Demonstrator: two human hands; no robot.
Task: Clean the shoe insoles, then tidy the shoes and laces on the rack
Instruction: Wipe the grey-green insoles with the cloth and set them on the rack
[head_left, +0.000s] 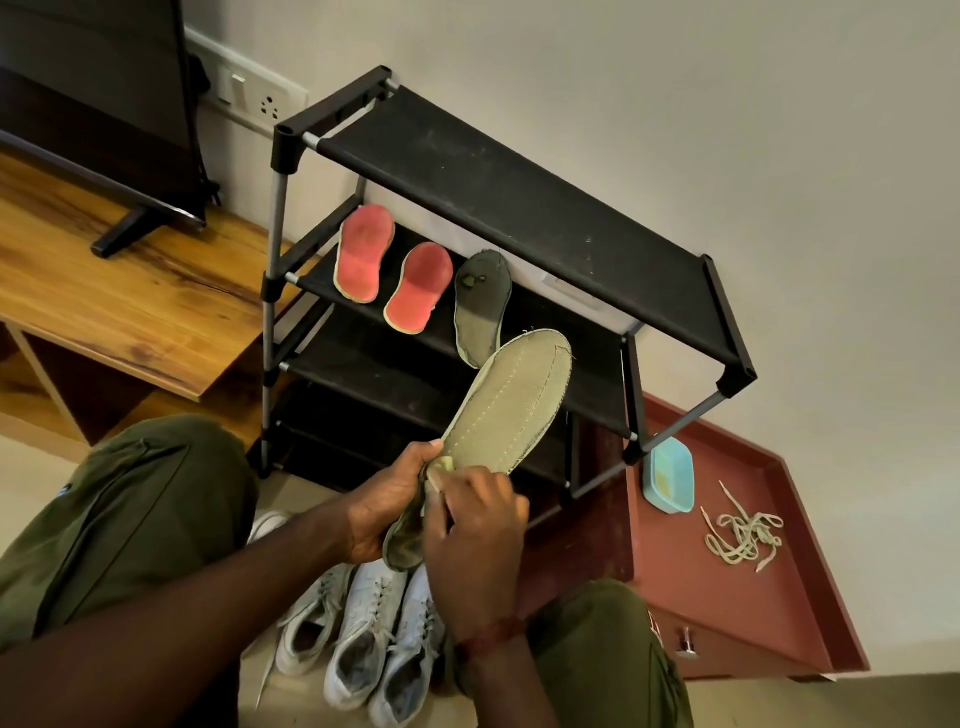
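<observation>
My left hand (387, 506) grips the heel end of a green insole (506, 400) with stitched underside up, in front of the black shoe rack (519, 208). My right hand (475, 525) lies over the same heel end and pinches a small pale cloth or sponge against it. On the rack's second shelf lie two red insoles (363, 254) (420, 288) and a dark green insole (480, 304). Three white sneakers (363, 634) stand on the floor between my knees. Loose pale laces (743, 535) lie on a maroon tray-top unit (727, 613).
A light blue dish (668, 475) sits on the maroon unit beside the rack's right leg. A wooden TV stand (130, 296) with a television (93, 98) is at the left. A wall socket (254, 98) is behind the rack.
</observation>
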